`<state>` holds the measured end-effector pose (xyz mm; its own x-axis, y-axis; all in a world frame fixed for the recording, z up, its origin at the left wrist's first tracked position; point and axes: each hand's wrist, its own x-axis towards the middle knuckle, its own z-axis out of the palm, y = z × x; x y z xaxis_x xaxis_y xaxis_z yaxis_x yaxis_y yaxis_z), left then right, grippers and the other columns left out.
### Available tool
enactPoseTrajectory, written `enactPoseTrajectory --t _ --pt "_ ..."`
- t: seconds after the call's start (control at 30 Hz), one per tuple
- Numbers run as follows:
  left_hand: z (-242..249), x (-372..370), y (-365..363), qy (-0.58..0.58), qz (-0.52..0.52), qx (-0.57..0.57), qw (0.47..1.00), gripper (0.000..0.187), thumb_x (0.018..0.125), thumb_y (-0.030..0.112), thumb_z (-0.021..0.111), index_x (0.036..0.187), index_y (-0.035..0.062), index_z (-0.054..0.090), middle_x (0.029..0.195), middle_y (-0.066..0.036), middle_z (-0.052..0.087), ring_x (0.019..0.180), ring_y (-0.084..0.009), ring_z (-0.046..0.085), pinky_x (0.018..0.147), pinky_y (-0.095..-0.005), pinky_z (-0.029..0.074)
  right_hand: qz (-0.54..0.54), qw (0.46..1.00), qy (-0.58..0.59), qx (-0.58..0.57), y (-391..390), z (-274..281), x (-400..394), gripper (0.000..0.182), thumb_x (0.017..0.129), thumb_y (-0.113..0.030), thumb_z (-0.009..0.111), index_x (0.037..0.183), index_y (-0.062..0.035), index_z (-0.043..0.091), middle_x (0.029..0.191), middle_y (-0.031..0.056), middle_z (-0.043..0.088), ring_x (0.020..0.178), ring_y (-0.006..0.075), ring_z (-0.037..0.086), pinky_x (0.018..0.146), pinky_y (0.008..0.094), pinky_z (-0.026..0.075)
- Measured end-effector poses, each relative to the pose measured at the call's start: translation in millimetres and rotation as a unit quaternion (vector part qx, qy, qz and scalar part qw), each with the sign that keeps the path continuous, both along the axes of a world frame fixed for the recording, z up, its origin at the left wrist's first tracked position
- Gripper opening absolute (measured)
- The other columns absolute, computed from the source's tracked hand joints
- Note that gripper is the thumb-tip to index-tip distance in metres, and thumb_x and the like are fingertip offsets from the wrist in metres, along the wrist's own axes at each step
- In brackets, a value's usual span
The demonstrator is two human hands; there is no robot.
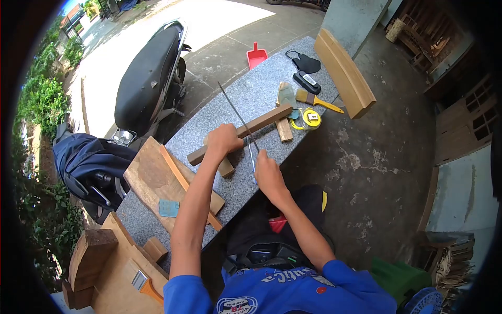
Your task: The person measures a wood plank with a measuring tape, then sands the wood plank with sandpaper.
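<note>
A long square wooden bar (261, 121) lies across two small wood blocks, one near block (226, 167) and one far block (284, 131), on the speckled stone tabletop (198, 125). My left hand (224, 139) is closed over the bar and presses on it near its left part. In my right hand (269, 175) is a saw (234, 107), its long thin blade crossing the bar just right of my left hand. The fingers of my right hand are wrapped round the saw's handle end, so the handle is mostly hidden.
A yellow-handled brush (320, 101), a yellow tape roll (311, 119), a black case (306, 82) and a black mask (304, 62) lie at the far end. A thick beam (345, 73) stands along that edge. Boards (162, 180) lie left; a motorbike (149, 78) stands beyond.
</note>
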<state>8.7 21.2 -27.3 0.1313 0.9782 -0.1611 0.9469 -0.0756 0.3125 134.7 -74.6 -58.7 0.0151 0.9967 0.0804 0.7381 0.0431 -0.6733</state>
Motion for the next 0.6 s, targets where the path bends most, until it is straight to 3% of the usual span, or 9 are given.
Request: enactPoseTrajectory --t 0.13,0.3,0.4,0.5,0.6 --pt "2 2 -1 0.005 -0.007 0.008 1.0 0.026 0.058 0.018 0.057 0.073 -0.0027 0.064 0.075 -0.025 0.061 0.073 -0.0372 0.061 0.069 -0.0422 0.049 0.007 0.998 0.018 0.059 28 0 -12 0.008 0.082 -0.001 0.041 0.083 0.007 0.04 0.065 0.0314 0.052 0.066 0.0462 0.054 0.056 0.0513 0.043" --pt "-3 4 -5 0.035 -0.025 0.028 0.999 0.025 0.059 0.017 0.056 0.073 -0.002 0.064 0.074 -0.024 0.061 0.071 -0.0369 0.061 0.067 -0.0421 0.05 -0.019 0.999 0.04 -0.012 -78 -4 21 0.011 0.085 -0.005 0.042 0.081 0.0044 0.038 0.064 0.0289 0.053 0.064 0.0456 0.054 0.057 0.0517 0.044" --pt "3 6 -9 0.039 -0.035 0.029 0.998 0.024 0.06 0.017 0.058 0.072 -0.0026 0.063 0.076 -0.023 0.061 0.071 -0.0356 0.062 0.067 -0.0401 0.05 -0.03 0.997 0.024 -0.062 -83 7 22 0.012 0.086 -0.006 0.041 0.082 0.0045 0.038 0.064 0.0282 0.053 0.065 0.0454 0.054 0.057 0.0509 0.045" --pt "-5 2 -5 0.014 -0.026 0.053 0.998 0.023 0.06 0.016 0.057 0.071 -0.003 0.063 0.074 -0.024 0.061 0.07 -0.0359 0.062 0.066 -0.0405 0.05 -0.025 0.999 0.004 -0.021 -36 5 8 0.011 0.085 -0.006 0.041 0.085 0.0043 0.039 0.066 0.0284 0.054 0.068 0.0456 0.055 0.059 0.05 0.045" --pt "-8 4 -3 0.003 -0.018 0.058 0.998 0.023 0.061 0.017 0.058 0.072 -0.0022 0.064 0.074 -0.023 0.061 0.07 -0.0355 0.062 0.065 -0.0412 0.05 -0.007 1.0 -0.01 -0.028 -14 2 0 0.012 0.077 0.003 0.043 0.087 0.0046 0.039 0.07 0.029 0.056 0.07 0.044 0.057 0.063 0.0495 0.047"
